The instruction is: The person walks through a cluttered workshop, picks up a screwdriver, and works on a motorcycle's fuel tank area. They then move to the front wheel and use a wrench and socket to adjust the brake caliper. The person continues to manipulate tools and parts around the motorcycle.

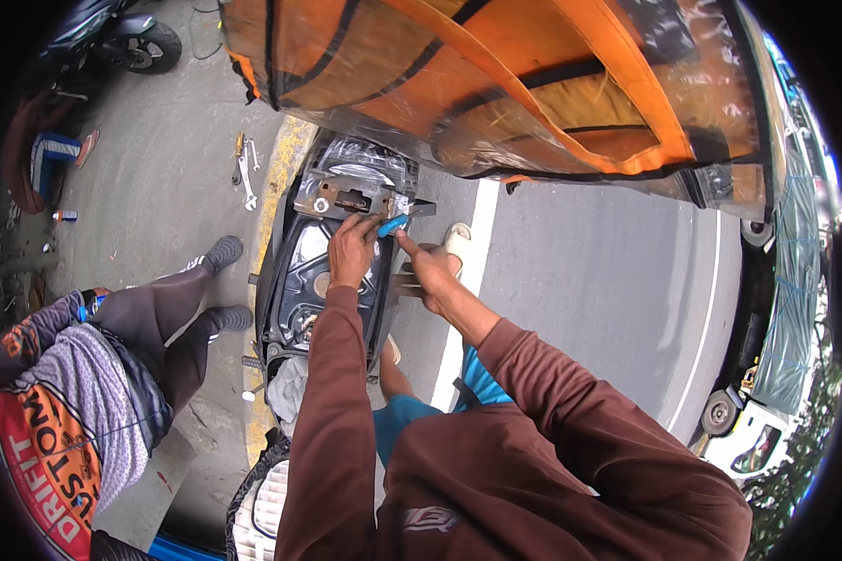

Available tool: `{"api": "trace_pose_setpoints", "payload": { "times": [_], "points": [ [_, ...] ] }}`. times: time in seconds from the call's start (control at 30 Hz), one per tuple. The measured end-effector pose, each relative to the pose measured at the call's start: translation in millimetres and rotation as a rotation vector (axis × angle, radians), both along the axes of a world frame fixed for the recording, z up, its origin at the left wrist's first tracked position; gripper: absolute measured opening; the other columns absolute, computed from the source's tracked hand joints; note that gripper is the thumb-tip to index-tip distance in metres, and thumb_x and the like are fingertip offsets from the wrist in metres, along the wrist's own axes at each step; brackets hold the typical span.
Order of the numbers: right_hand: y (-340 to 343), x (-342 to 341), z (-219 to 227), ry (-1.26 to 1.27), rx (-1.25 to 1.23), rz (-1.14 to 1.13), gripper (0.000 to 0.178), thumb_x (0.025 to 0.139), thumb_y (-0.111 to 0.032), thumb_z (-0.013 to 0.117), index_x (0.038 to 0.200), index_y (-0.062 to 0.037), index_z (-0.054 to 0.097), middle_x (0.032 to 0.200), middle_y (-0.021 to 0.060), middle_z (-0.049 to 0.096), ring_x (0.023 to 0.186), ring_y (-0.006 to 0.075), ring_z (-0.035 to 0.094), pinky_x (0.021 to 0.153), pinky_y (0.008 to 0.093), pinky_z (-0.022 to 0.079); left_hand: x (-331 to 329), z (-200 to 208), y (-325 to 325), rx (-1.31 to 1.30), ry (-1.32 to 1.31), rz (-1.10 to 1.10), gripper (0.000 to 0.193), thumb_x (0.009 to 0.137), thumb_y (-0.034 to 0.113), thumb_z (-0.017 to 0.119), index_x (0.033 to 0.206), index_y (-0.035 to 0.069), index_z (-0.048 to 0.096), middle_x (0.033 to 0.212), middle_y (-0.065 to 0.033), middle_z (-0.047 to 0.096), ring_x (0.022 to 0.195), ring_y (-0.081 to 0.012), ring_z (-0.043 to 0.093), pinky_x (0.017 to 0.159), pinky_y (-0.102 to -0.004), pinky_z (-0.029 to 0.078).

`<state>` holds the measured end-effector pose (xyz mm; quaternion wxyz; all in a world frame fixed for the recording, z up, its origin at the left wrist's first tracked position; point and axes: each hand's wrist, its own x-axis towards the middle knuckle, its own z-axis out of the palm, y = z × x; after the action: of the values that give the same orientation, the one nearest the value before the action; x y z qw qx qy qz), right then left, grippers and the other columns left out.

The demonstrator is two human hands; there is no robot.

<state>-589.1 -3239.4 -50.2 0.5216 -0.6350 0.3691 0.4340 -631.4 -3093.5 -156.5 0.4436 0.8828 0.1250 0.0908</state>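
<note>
Below me is a motorcycle body with its black under-seat frame (295, 271) exposed. Across its far part lies a worn metal bracket (311, 198) with a dark opening. A small blue piece (393, 224), perhaps a handle, sits at the bracket's near right edge; its kind is unclear. My left hand (351, 251) is curled at the bracket's near edge, fingertips beside the blue piece; what they grip is hidden. From the right, my right hand (430, 271) closes on the blue piece, a fingertip against its right end.
An orange cover with clear plastic (533, 93) hangs over the far side. Wrenches (245, 178) and an orange-handled screwdriver (238, 150) lie on the pavement left of the yellow curb (279, 173). A person in dark trousers (159, 304) is close on the left. A truck (758, 430) stands far right.
</note>
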Motion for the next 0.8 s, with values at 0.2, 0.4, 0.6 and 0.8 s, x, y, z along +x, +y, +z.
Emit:
{"api": "trace_pose_setpoints", "payload": {
  "times": [0.2, 0.4, 0.6, 0.8],
  "points": [
    [57.7, 1.2, -35.5, -0.566, -0.290, 0.550, 0.054, 0.099, -0.033, 0.063, 0.136, 0.0053, 0.054, 0.120, 0.0270, 0.067, 0.096, 0.0392, 0.073, 0.087, 0.0495, 0.058, 2.5, -5.2, 5.2, -0.002, -0.031, -0.075, 0.027, 0.079, 0.000, 0.071, 0.105, 0.002, 0.076, 0.097, -0.0177, 0.069, 0.093, -0.0416, 0.067, 0.080, -0.0460, 0.053],
    [23.6, 37.4, -15.2, -0.895, -0.264, 1.383, 0.033, 0.096, -0.023, 0.060, 0.125, -0.0127, 0.072, 0.116, 0.0164, 0.072, 0.111, 0.0354, 0.070, 0.093, 0.0498, 0.053, 5.3, -7.0, 4.7, -0.040, 0.021, -0.064, 0.020, 0.087, 0.013, 0.070, 0.099, -0.003, 0.074, 0.098, -0.0195, 0.071, 0.091, -0.0423, 0.068, 0.079, -0.0443, 0.053],
    [13.7, 34.8, -10.2, -1.157, -0.473, 1.601, 0.045, 0.096, -0.023, 0.065, 0.140, -0.0167, 0.059, 0.127, 0.0182, 0.064, 0.129, 0.0376, 0.058, 0.098, 0.0483, 0.049, 11.1, -0.1, 4.2, 0.070, 0.011, -0.128, 0.025, 0.085, 0.009, 0.071, 0.108, 0.000, 0.076, 0.104, -0.0173, 0.073, 0.095, -0.0401, 0.069, 0.082, -0.0443, 0.054],
    [-6.6, -26.2, -0.2, -0.641, -0.176, 0.070, 0.070, 0.093, -0.046, 0.075, 0.134, 0.0043, 0.049, 0.121, 0.0228, 0.059, 0.110, 0.0346, 0.064, 0.087, 0.0506, 0.056, 9.8, 6.8, 0.9, 0.029, 0.102, -0.055, 0.034, 0.078, 0.000, 0.077, 0.112, 0.006, 0.079, 0.105, -0.0144, 0.073, 0.097, -0.0359, 0.070, 0.086, -0.0422, 0.054]
  ]
}}
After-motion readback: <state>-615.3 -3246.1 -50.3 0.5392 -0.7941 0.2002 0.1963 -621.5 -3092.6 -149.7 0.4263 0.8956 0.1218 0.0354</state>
